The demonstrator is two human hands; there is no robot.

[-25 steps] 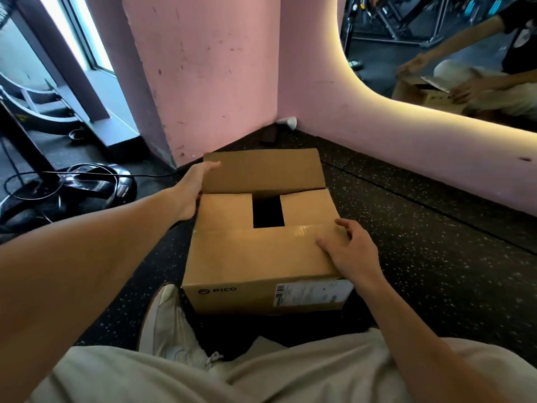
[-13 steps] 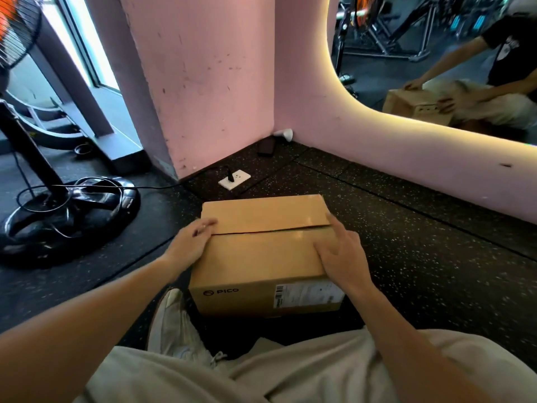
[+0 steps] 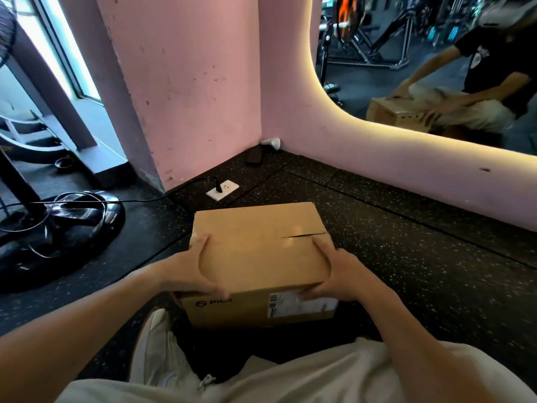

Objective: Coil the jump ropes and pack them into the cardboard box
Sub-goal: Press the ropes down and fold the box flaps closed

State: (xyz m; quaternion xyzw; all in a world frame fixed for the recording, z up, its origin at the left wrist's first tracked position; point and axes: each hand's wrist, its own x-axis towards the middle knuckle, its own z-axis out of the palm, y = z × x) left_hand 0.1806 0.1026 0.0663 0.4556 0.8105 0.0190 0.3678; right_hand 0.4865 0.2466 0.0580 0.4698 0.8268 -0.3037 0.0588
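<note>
We are gripping the closed brown cardboard box (image 3: 258, 257) from both sides as it is sitting on the black speckled rubber floor (image 3: 406, 257) before our knees. Our left hand (image 3: 189, 271) and right hand (image 3: 340, 274) are clasping its near corners, fingers spread over the top, thumbs on the front face.

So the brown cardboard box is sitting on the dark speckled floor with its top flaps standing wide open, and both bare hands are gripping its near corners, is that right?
Not quite. The head view shows the brown cardboard box with its top flaps folded shut, only a thin slit showing at the seam. The rest holds: it sits on the dark speckled floor, left hand and right hand gripping its near corners.
</note>
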